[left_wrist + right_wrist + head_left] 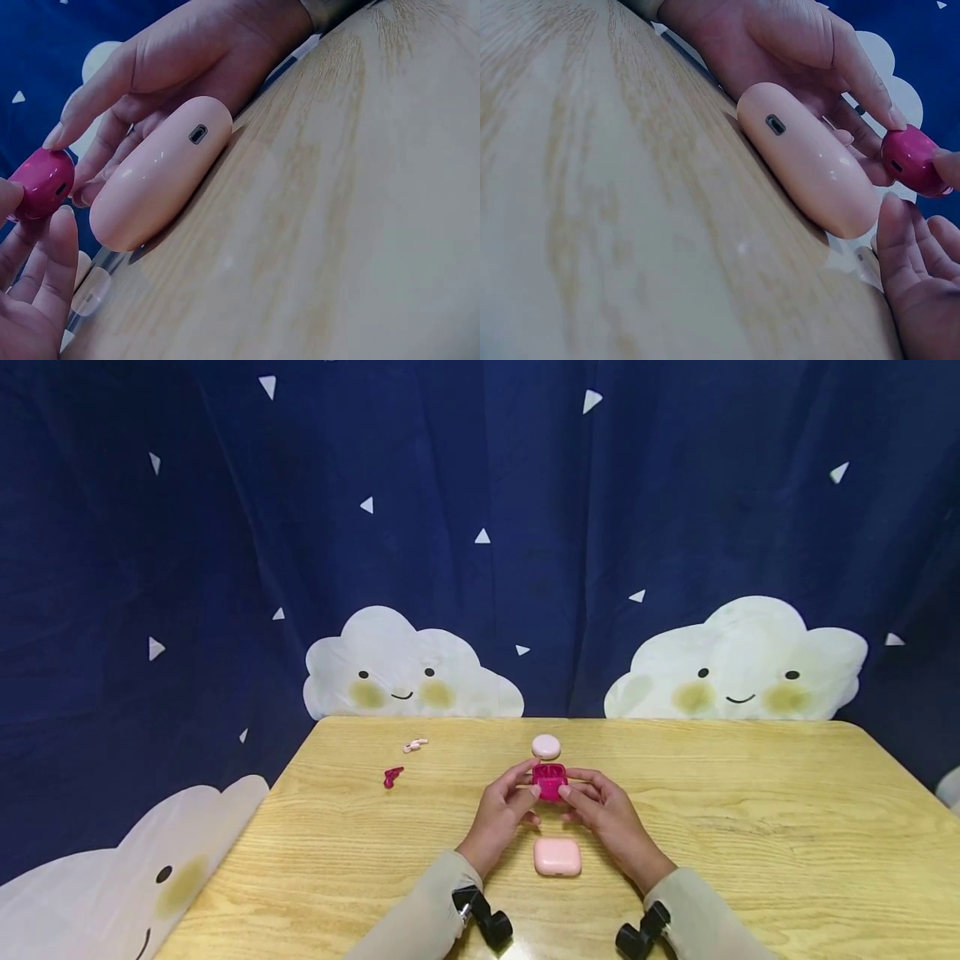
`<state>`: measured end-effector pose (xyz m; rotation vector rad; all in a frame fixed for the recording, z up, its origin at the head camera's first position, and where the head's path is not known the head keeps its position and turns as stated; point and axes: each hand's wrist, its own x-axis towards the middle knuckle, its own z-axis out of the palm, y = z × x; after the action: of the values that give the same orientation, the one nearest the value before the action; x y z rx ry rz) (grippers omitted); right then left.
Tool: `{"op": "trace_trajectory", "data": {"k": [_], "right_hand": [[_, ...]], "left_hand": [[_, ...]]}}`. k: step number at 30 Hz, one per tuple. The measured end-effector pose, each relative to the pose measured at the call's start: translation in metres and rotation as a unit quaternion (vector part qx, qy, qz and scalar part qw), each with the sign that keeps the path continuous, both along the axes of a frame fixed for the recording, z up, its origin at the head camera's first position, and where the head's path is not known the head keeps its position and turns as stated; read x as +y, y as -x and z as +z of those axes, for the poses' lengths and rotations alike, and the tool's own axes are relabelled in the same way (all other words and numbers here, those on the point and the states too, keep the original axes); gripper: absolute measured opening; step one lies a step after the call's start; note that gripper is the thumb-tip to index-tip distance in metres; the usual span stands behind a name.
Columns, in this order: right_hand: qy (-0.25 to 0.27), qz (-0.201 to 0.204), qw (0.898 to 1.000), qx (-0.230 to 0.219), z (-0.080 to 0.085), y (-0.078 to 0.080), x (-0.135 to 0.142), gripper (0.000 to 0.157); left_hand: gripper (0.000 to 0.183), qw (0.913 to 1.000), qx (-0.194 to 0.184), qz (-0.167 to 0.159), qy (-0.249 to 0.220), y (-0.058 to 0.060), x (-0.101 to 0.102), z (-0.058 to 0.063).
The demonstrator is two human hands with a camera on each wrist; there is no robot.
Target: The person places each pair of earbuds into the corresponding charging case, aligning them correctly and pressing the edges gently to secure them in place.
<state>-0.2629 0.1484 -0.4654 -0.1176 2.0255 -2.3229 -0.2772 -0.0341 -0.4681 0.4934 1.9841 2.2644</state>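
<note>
A magenta earbud case (550,788) is held over the table between both hands. Its lid appears raised in the head view, with hollows showing inside. My left hand (495,817) pinches its left side between thumb and fingers. On the opposite side, the thumb and fingers of my right hand (609,822) grip it. A small port shows on the case's underside (51,184) in the left wrist view. Nearer me, below the hands, a larger light-pink case (557,857) lies closed on the table, its port (776,124) facing the wrist cameras.
Beyond the hands sits a round pale-pink case (546,746). Toward the back left lie magenta earbuds (391,777) and pale-pink earbuds (414,745). The wooden table (750,827) ends at a dark blue curtain (480,460) with clouds and triangles.
</note>
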Motion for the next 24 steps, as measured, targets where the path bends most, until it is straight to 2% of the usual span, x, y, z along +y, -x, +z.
{"op": "trace_trajectory", "data": {"k": [9, 15, 24], "right_hand": [[-0.024, -0.008, 1.000, -0.006, -0.0006, 0.0012, -0.0014, 0.037], [-0.047, 0.004, 0.999, 0.012, -0.0016, 0.0017, -0.0005, 0.036], [-0.050, 0.008, 0.998, 0.023, -0.0028, 0.0016, 0.0004, 0.037]], "left_hand": [[0.045, 0.9999, 0.015, -0.009, 0.001, -0.0001, -0.0010, -0.0008], [0.046, 0.9993, 0.031, -0.021, 0.007, 0.0001, -0.0008, -0.0010], [0.045, 0.9992, 0.030, -0.024, 0.011, -0.0015, -0.0007, 0.0002]]}}
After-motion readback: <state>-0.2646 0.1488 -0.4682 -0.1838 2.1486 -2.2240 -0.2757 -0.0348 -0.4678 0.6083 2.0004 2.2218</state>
